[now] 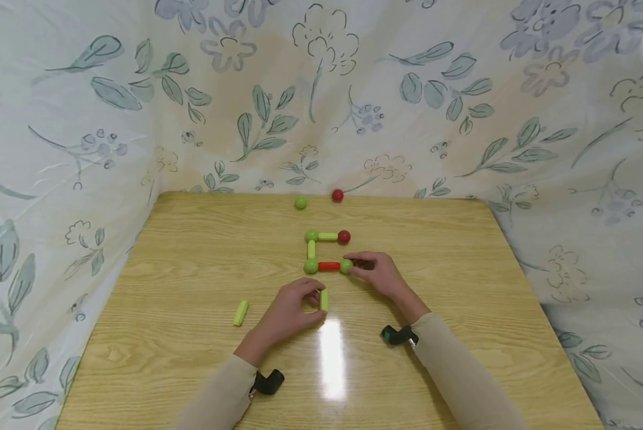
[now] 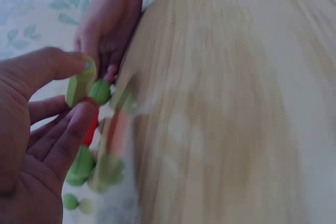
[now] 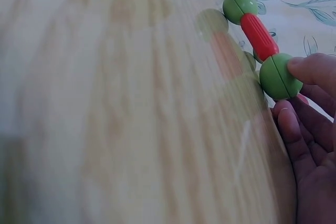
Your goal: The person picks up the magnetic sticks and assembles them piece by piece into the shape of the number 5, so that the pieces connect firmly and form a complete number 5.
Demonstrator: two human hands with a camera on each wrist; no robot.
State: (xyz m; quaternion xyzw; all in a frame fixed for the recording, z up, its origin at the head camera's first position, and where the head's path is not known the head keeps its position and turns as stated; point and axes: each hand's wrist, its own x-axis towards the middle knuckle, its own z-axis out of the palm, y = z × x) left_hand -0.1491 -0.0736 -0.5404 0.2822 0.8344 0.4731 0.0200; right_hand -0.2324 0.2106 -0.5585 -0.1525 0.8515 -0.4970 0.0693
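Note:
My left hand (image 1: 291, 306) pinches a short yellow-green rod (image 1: 323, 300) between thumb and fingers, just in front of a shape built from balls and rods. With thumb and fingers my right hand (image 1: 379, 275) grips a green ball (image 3: 281, 76) at the shape's near right corner. From that ball a red rod (image 1: 329, 266) runs to a second green ball (image 1: 311, 266). A yellow-green rod (image 1: 311, 249) leads back from there to another green ball (image 1: 311, 236), and a further yellow-green rod (image 1: 328, 237) joins that to a red ball (image 1: 344, 237). The shape's right side is open.
One loose yellow-green rod (image 1: 240, 313) lies left of my left hand. Toward the back edge of the wooden table (image 1: 434, 233) sit a loose green ball (image 1: 300, 203) and a loose red ball (image 1: 337, 195). Flowered cloth (image 1: 278, 149) hangs behind and beside the table.

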